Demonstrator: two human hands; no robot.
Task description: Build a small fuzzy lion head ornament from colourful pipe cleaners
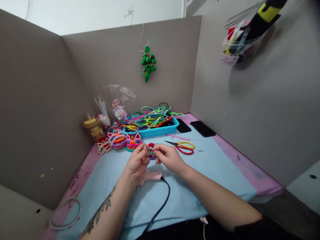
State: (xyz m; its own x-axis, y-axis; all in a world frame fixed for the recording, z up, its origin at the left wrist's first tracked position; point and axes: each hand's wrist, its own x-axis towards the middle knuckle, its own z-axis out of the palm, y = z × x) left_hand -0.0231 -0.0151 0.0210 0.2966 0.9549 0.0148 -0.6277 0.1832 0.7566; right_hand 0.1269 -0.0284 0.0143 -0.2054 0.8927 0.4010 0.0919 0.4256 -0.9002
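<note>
My left hand (138, 160) and my right hand (169, 157) meet over the middle of the table. Their fingertips pinch a small colourful pipe-cleaner piece (151, 154), with red, blue and purple showing between the hands; its shape is mostly hidden by the fingers. Below them lies a pink glue gun (152, 176), partly behind my left wrist, its black cord running toward me. Just beyond my left hand stands a pink and orange pipe-cleaner animal head (133, 141). To the right of my right hand rest scissors (182, 146) with one red and one yellow handle, blades apart.
A blue tray (151, 131) heaped with pipe cleaners (151, 117) is at the back. Two dark phones (202, 128) lie at its right. More pipe-cleaner heads (117, 139) and a lidded cup (94, 129) stand left. A coiled grey cable (66, 226) lies front left. Partitions surround the table.
</note>
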